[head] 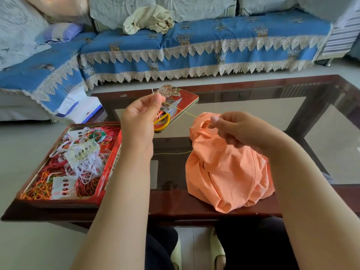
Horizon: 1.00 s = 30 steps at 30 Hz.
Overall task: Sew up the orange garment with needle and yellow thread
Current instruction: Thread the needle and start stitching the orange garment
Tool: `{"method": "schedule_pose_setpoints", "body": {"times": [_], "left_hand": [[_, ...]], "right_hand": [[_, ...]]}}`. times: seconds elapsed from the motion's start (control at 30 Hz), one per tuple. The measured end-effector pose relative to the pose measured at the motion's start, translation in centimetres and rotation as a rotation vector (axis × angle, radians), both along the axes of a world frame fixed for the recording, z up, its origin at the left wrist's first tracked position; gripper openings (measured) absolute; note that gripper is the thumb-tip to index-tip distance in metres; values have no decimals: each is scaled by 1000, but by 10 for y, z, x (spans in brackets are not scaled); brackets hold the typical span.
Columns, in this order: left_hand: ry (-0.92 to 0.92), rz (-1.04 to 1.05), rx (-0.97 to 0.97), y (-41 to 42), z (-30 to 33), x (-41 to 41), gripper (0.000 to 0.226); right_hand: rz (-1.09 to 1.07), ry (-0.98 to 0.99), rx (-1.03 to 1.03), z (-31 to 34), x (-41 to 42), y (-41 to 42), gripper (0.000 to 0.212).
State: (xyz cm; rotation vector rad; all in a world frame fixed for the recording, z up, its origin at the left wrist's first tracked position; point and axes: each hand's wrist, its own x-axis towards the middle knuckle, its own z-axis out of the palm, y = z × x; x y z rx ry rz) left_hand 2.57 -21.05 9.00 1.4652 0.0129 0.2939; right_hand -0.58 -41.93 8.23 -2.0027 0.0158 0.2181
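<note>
The left hand [140, 115], left of centre in the frame, has its grip pinched on a sewing needle [152, 91] whose tip pokes up above the fingertips. From that pinch the yellow thread [190, 114] runs taut down and to the right to the right hand [236, 129], whose grip pinches a fold at the top of the orange garment [224, 172]; a second strand crosses lower down toward the left wrist. The garment sits bunched on the worktop [243, 88], right of centre.

This looks like the pull-through of a stitch, the thread being drawn tight. The next move probably calls for bringing the needle back to the pinched fold and pushing its point in close beside the last stitch, with the slack kept from tangling.

Behind the left hand, yellow-handled scissors [165, 115] lie on a red tin lid [191, 97]. At lower left an open red tin [112, 152] holds tangled threads.
</note>
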Motion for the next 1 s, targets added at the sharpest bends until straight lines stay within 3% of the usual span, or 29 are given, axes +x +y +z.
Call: {"method": "schedule_pose_setpoints", "body": {"times": [0.17, 0.27, 0.3, 0.37, 0.43, 0.5, 0.7, 1.0], "left_hand": [[3, 33, -29, -10, 0, 3, 9], [-27, -21, 87, -19, -1, 1, 8], [-43, -51, 130, -23, -2, 0, 7], [-80, -86, 217, -27, -5, -4, 7], [-128, -89, 296, -29, -8, -7, 8], [-161, -79, 357, -29, -8, -10, 9], [-90, -84, 393, -21, -3, -16, 8], [11, -67, 151, -24, -4, -17, 4]], "right_hand": [[-378, -199, -258, 6, 5, -32, 57], [-559, -335, -504, 7, 7, -37, 53], [-568, -422, -481, 8, 6, -31, 47], [-469, -533, -181, 10, 3, -8, 39], [-266, -435, 184, 13, -3, 19, 49], [-98, -269, 352, 11, -4, 35, 61], [76, -191, 323, 3, -4, 48, 61], [-86, -415, 172, -4, 0, 53, 32]]}}
